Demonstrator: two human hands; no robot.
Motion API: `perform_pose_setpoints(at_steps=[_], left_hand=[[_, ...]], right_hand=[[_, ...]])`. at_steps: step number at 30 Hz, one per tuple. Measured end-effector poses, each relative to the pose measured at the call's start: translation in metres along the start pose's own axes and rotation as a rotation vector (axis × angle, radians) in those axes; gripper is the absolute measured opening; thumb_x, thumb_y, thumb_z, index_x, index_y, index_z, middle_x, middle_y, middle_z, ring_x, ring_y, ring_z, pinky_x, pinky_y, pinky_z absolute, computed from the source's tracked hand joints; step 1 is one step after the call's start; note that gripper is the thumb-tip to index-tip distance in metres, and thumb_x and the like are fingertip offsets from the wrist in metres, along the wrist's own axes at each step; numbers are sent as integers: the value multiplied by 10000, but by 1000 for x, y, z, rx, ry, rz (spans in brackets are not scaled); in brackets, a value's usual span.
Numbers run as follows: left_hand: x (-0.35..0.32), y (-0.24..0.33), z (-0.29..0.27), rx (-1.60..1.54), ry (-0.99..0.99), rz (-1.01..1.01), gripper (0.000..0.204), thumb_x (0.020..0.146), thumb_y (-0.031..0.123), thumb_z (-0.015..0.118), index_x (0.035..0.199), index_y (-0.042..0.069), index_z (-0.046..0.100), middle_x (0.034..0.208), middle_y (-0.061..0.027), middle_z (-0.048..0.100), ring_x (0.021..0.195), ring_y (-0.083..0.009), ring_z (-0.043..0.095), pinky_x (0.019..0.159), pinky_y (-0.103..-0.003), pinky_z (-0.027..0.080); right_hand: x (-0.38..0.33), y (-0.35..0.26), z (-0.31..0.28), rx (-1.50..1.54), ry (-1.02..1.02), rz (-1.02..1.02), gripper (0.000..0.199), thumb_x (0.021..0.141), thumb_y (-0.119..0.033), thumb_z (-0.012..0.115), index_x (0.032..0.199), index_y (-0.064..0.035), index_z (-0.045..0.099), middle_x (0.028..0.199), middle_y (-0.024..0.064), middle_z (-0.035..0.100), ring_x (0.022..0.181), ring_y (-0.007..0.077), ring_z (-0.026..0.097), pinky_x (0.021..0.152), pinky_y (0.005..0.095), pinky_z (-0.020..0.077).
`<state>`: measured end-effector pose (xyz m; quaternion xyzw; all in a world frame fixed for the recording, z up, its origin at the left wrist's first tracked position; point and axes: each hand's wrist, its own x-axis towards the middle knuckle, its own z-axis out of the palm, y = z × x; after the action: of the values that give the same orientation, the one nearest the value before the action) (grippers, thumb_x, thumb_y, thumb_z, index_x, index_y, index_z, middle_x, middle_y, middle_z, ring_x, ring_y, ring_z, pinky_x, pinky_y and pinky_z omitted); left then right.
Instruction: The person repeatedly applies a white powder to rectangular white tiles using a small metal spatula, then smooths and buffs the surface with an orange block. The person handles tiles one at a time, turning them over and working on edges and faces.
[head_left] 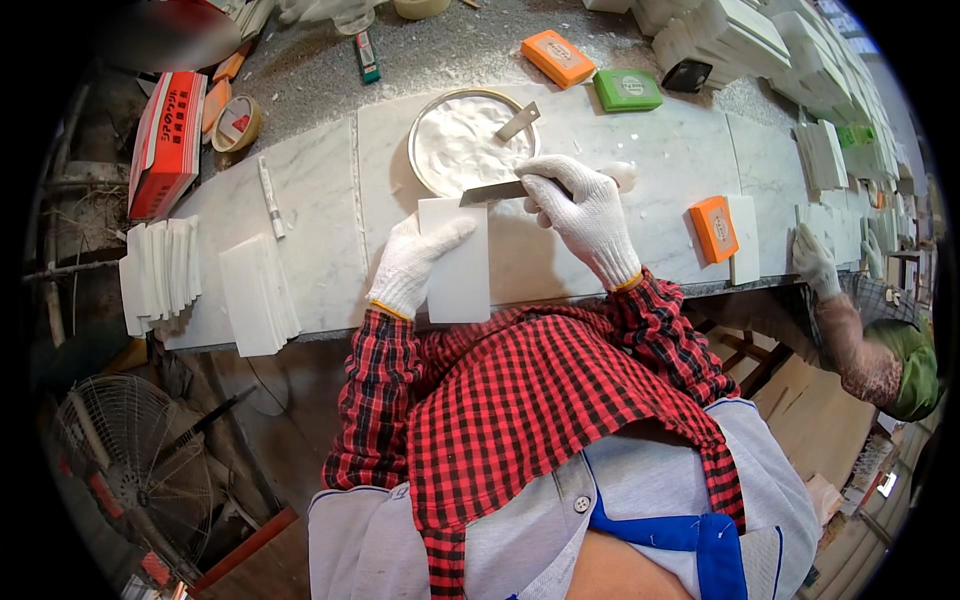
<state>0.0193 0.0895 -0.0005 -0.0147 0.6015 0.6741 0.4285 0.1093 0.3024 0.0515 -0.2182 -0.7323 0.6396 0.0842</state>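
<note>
My left hand [408,262], in a white knit glove, grips a smooth white rectangular tile [460,275] by its left side. The tile is held at the front edge of the marble worktop. My right hand [585,212], gloved too, is closed round a scraper [488,194] with a flat dark blade. That blade lies across the tile's upper end, near my left thumb. Just beyond both hands is a round tub [413,150] of white paste. A small metal spatula [518,121] stands tilted in the paste.
Stacked white tiles [258,290] and a marker-like tube [271,198] lie left. Orange boxes [714,229] and a green box [627,90] sit right. A red box [166,145] and tape roll [237,124] are far left. A co-worker's gloved hand [815,260] is at right; a fan [140,480] stands lower left.
</note>
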Motion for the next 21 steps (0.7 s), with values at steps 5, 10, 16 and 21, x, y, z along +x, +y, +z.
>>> perform_pose_setpoints(at_steps=[5, 10, 16, 21], left_hand=[[2, -4, -2, 25, 1, -4, 368, 935, 164, 769, 1239, -17, 667, 1098, -74, 719, 931, -144, 695, 809, -302, 582], [4, -8, -3, -13, -15, 12, 379, 934, 163, 769, 1250, -18, 665, 1096, -73, 720, 926, -143, 693, 806, -300, 580], [-3, -1, -1, -8, 16, 3, 349, 913, 160, 788, 1199, -19, 698, 1065, -63, 734, 905, -120, 684, 798, -281, 564], [-3, -9, 0, -18, 21, 8, 345, 907, 155, 789, 1191, -20, 701, 1062, -63, 734, 907, -122, 683, 801, -283, 564]], right_hand=[[0, 4, -10, -137, 33, -55, 188, 972, -92, 667, 1109, 14, 743, 823, 70, 737, 653, 62, 636, 596, 232, 514], [0, -3, -24, -139, 6, -27, 183, 972, -99, 670, 1098, 10, 745, 792, 71, 727, 652, 68, 641, 587, 237, 513], [6, -9, -29, -142, 89, -85, 167, 969, -102, 674, 1085, -3, 743, 754, 75, 715, 663, 77, 659, 580, 248, 516], [20, 18, -10, -571, 51, -399, 229, 986, -218, 669, 1127, -49, 734, 842, 145, 746, 692, 234, 718, 670, 351, 553]])
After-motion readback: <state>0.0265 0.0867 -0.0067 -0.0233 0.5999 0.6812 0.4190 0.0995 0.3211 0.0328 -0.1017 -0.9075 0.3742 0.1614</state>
